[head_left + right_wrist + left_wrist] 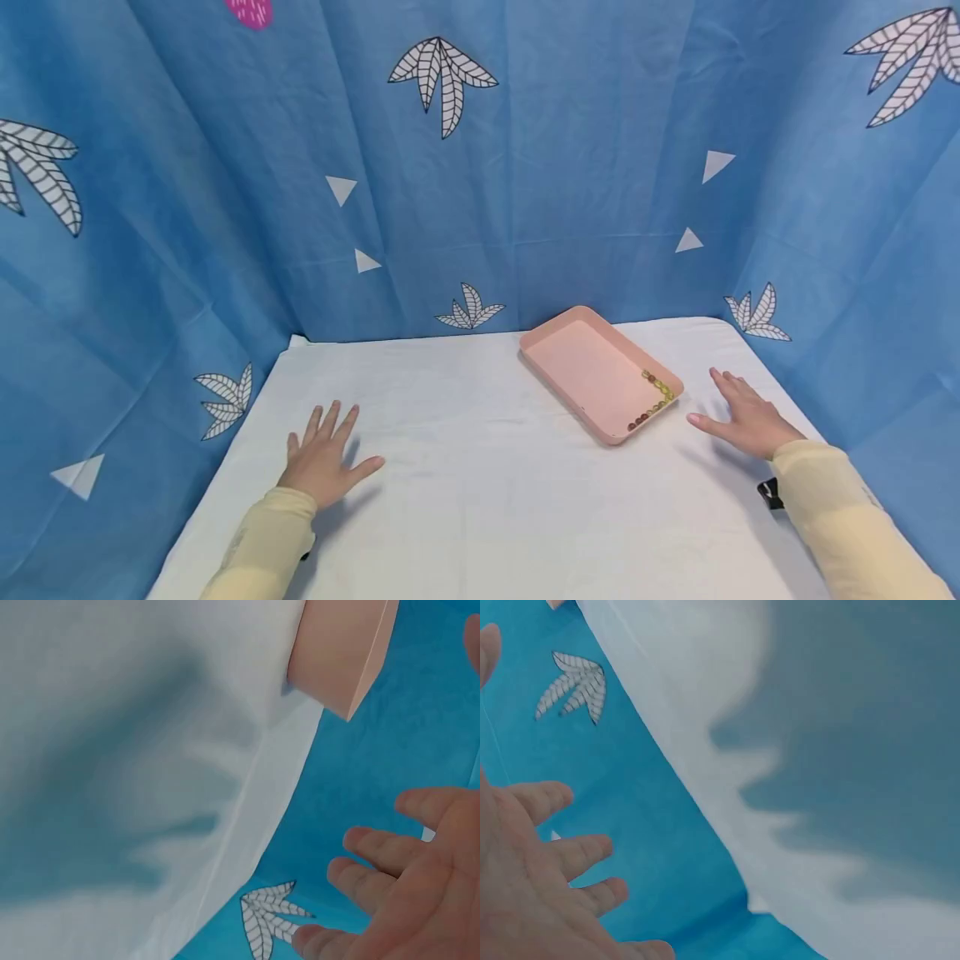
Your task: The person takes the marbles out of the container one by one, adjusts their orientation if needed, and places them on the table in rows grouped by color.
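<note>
Backdrop [480,167]: one blue cloth printed with white leaves and triangles hangs behind the table and wraps round both its sides.
Table [480,500]: one table under a white cover; you sit at its near edge.
Tray [577,367]: one shallow pink tray, set at an angle near the far right corner of the table. Its near end lies just beside your right hand, not touching it.
Left hand [324,460]: flat on the cover toward the near left corner, palm down, fingers spread and straight, holding nothing.
Right hand [744,417]: flat on the cover by the right edge, palm down, fingers spread, holding nothing.
Hands together: two, well apart, one to each side of the table.
Beads [654,396]: small round pieces in brown, green and yellow, lying in a bent line along the near right corner inside the tray. They look like roughly a dozen; they are too small to count exactly.
Step in hand: as I judge it, you are at rest, with nothing picked up yet.
Next move: it would likely call for your right hand to reach left into the tray and take a fine pinch, since the beads are tiny and crowd against the rim.
</note>
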Tool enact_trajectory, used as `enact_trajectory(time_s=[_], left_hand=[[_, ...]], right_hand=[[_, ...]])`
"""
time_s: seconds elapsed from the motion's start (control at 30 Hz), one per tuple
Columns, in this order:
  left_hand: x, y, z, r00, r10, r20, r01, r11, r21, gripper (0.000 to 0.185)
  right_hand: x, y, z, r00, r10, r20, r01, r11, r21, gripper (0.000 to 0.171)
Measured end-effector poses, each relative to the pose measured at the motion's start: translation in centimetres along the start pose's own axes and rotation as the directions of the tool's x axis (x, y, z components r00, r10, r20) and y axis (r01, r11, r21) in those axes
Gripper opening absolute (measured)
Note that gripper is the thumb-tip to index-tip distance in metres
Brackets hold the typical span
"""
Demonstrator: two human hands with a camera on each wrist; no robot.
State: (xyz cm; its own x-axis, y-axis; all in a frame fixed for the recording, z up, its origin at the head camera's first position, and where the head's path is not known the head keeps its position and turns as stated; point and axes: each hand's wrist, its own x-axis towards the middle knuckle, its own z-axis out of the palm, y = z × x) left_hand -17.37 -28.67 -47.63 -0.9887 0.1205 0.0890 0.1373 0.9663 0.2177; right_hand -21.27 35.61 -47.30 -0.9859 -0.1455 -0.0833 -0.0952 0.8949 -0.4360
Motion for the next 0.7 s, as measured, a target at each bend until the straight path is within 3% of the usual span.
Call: enact_trajectory(time_s=[0.17,0.3,0.5,0.7], left_hand=[[2.5,2.8,0.3,0.998,0.062,0.008,-0.062,0.998,0.009,0.098],[5.5,6.0,1.1,0.991,0.106,0.076,-0.107,0.994,0.010,0.095],[9.9,11.3,3.1,0.970,0.165,0.179,-0.174,0.984,0.035,0.093],[12.2,17.2,4.9,0.944,0.211,0.256,-0.231,0.971,0.053,0.093]], right_hand=[[0.8,-0.8,0.3,1.000,0.002,0.012,-0.002,1.000,0.023,0.104],[1.6,-1.0,0.6,1.000,0.012,0.024,-0.012,0.999,0.033,0.101],[3.1,-1.3,1.3,0.999,0.001,0.032,-0.002,1.000,0.023,0.092],[3.9,-1.7,1.4,0.999,-0.005,0.036,0.005,1.000,0.003,0.087]])
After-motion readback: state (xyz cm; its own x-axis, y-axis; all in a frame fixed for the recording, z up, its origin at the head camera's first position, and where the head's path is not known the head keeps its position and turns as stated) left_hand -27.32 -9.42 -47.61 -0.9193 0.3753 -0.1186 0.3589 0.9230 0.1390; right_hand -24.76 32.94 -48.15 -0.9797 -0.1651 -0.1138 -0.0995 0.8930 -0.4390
